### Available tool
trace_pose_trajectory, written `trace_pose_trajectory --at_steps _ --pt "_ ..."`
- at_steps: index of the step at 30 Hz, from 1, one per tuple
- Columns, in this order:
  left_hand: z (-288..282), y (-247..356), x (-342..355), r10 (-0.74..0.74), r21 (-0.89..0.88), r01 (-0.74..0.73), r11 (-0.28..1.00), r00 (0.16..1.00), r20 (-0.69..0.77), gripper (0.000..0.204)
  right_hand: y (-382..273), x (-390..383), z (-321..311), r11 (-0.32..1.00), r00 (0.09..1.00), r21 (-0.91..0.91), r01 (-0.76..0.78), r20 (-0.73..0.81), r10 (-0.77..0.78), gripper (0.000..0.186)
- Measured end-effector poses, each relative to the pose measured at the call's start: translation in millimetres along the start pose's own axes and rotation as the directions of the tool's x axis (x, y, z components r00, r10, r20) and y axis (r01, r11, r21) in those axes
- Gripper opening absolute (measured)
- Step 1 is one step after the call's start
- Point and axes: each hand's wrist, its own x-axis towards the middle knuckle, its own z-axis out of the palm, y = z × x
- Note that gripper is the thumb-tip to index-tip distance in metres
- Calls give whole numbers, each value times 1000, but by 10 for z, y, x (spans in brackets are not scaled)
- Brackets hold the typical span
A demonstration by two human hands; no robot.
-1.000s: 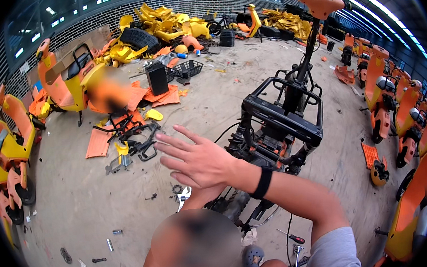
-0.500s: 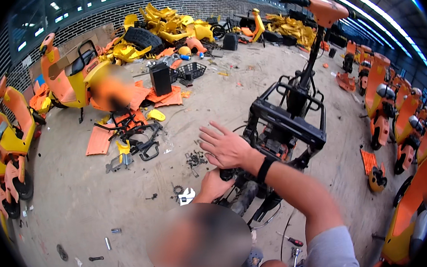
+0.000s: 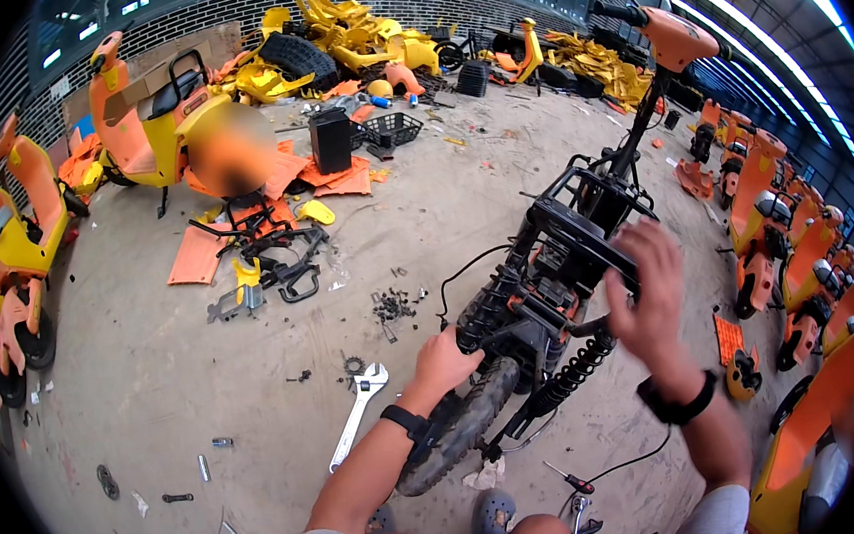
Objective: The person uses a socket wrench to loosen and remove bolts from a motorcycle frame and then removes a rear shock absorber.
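A stripped scooter frame (image 3: 585, 237), black with an orange handlebar cover (image 3: 678, 36), stands in front of me with its knobbly rear wheel (image 3: 460, 430) toward me. My left hand (image 3: 443, 368) is closed round the lower end of the left shock absorber (image 3: 490, 302), beside the wheel. My right hand (image 3: 647, 295), slightly smeared by motion, is raised by the right rear of the frame with thumb and fingers apart, holding nothing. Below it slopes the right shock absorber (image 3: 571, 374) with its black coil spring. An adjustable wrench (image 3: 358, 413) lies on the floor left of the wheel.
A sprocket (image 3: 354, 365), small dark fasteners (image 3: 390, 308) and sockets (image 3: 204, 467) lie to the left. A screwdriver (image 3: 571, 478) and a ratchet (image 3: 579, 514) lie near my feet. Scooters (image 3: 759, 281) line the right; yellow panels (image 3: 349, 37) are heaped behind.
My right hand has swung from above my left hand across to the frame's right side. My left hand stays at the left shock absorber. The rear wheel and wrench show more fully.
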Motion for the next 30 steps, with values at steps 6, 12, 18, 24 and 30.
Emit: trace_pose_trajectory --at_steps 6,12,18,24,30 --pt "7 -33 128 8 -80 17 997 954 300 48 520 -37 -55 982 881 -27 -185 438 178 45" --pt "202 63 49 12 69 -10 998 1000 -23 49 471 -4 -64 895 768 -23 -446 504 395 47" --pt "-116 194 55 -6 -26 11 1000 979 203 33 550 -81 -31 910 814 -39 -414 431 389 47" --pt "-308 391 -78 -48 179 31 983 995 91 43 557 -36 -38 895 816 -66 -441 385 431 50" --pt "-833 951 28 -246 371 104 923 900 359 36 619 -191 155 888 810 -68 -455 382 445 57"
